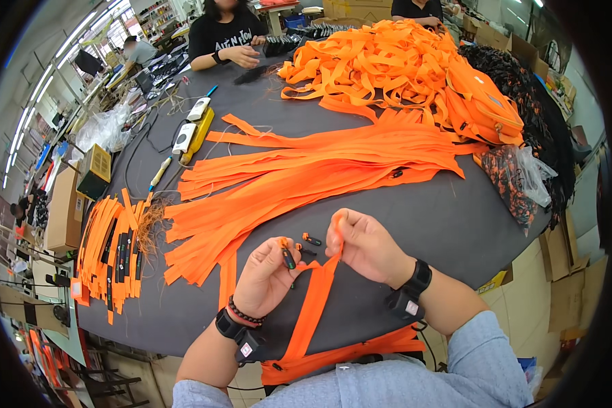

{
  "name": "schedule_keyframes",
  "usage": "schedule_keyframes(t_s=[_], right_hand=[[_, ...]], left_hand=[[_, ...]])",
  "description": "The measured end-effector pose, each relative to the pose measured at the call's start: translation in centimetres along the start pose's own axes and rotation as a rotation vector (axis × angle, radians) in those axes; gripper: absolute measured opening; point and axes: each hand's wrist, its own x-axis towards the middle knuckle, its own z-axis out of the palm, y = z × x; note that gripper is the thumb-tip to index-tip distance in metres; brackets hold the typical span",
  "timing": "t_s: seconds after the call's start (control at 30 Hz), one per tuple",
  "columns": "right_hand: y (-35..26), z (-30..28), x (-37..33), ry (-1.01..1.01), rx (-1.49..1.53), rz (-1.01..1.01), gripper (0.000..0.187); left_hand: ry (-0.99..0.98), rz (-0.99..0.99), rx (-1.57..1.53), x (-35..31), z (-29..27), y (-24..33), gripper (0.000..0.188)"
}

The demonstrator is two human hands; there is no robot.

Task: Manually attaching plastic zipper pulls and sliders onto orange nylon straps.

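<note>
Near the table's front edge, my left hand (pixel 262 282) pinches a small zipper pull (pixel 287 257), black with an orange top. My right hand (pixel 368 248) has its thumb and fingers closed on the end of an orange zipper tape (pixel 311 313). The tape hangs down from there over the table edge towards my lap, and a strand of it stretches across to my left fingertips. Between the hands, a loose zipper pull (pixel 312 239) lies on the dark tabletop (pixel 415 231), with others partly hidden beside my left fingers.
Long orange tapes (pixel 299 170) lie stacked beyond my hands, below a large tangled orange heap (pixel 381 64). Left stand a bundle of short orange strips (pixel 109 238), a yellow box (pixel 95 170) and white power sockets (pixel 183 137). A plastic bag (pixel 517 187) lies right. A person (pixel 228 34) works opposite.
</note>
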Motion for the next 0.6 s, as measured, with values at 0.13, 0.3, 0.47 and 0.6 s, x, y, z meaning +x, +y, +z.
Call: schedule_keyframes(t_s=[0.13, 0.3, 0.47, 0.6], right_hand=[[0.3, 1.4, -0.9, 0.021, -0.539, -0.060, 0.012], [1.2, 2.0, -1.1, 0.027, -0.626, -0.154, 0.013], [1.2, 1.7, -1.3, 0.019, -0.685, -0.155, 0.011], [1.6, 1.7, -1.2, 0.044, -0.745, -0.226, 0.011]], left_hand=[[0.109, 0.046, 0.266, -0.2, 0.4, -0.7, 0.017], [0.108, 0.099, 0.374, -0.4, 0.3, -1.0, 0.017], [0.064, 0.141, 0.400, -0.3, 0.7, -0.9, 0.016], [0.034, 0.186, 0.483, -0.4, 0.8, -0.8, 0.015]])
